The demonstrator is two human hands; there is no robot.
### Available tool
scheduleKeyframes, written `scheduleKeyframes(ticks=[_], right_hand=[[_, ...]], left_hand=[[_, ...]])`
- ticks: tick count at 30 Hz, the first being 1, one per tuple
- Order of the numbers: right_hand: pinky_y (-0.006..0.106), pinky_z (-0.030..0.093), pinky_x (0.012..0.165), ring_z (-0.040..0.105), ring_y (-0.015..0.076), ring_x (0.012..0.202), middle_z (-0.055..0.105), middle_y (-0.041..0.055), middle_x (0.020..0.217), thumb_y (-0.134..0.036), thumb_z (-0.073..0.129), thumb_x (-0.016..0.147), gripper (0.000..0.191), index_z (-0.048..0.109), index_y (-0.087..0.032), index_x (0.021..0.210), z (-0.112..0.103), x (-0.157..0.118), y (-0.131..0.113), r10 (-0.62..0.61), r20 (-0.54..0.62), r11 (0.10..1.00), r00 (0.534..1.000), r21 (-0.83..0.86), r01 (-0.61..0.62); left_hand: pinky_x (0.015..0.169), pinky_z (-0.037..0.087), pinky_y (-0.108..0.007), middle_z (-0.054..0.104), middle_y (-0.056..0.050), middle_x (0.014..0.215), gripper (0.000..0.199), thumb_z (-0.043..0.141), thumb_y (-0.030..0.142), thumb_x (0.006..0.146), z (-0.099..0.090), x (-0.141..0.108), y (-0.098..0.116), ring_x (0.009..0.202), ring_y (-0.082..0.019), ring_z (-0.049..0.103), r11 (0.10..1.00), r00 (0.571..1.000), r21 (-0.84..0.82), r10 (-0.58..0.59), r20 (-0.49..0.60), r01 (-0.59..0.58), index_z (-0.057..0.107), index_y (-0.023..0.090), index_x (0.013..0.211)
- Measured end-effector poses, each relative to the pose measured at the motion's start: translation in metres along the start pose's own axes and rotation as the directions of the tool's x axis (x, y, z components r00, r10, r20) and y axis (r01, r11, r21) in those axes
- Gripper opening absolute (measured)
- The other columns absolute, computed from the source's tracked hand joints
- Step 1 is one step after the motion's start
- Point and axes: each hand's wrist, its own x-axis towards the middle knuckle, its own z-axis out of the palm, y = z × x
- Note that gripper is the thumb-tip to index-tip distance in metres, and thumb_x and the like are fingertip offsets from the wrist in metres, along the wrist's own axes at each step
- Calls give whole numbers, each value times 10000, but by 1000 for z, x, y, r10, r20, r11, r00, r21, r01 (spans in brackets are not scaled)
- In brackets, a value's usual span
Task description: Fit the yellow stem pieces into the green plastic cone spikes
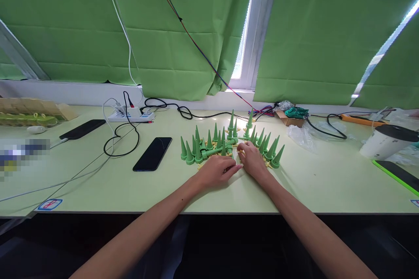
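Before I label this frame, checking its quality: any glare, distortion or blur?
Head view: strong glare at the window gap; head view: cup leans outward, likely lens stretch; head view: pixelated patch, far left; head view: green cones look fairly sharp.

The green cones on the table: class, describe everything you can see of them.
The green cones are slim, pointed spikes with wider round bases, in what looks like moulded plastic. Most stand tip up, clustered on the pale table beyond the left hand and beside the right hand; one seems to lie on its side in the left cluster. The outermost look slightly slanted outwards. Small yellowish pieces lie among them. Whether either hand touches a cone is unclear.
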Motion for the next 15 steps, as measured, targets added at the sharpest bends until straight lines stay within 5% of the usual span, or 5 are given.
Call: scheduleKeyframes(ticks=[10,15], right_hand=[[286,420,694,575,178,797,613,67,991,-155,502,902,151,641,-179,955,-3,1,-2,-61,-135,986,989,144,81],[301,451,680,572,161,711,618,71,990,-224,468,948,161,621,-183,980,-5,-2,-7,-152,-292,922,944,302,241]], left_hand=[[572,314,-262,448,20,560,429,411,350,984,-1,0,0,535,-102,389,1000,999,-24,-8,-39,7,461,166,600],[529,320,-238,496,43,586,289,440,376,970,-3,1,0,504,-86,386,963,958,-208,-210,-194,169,526,181,775]])
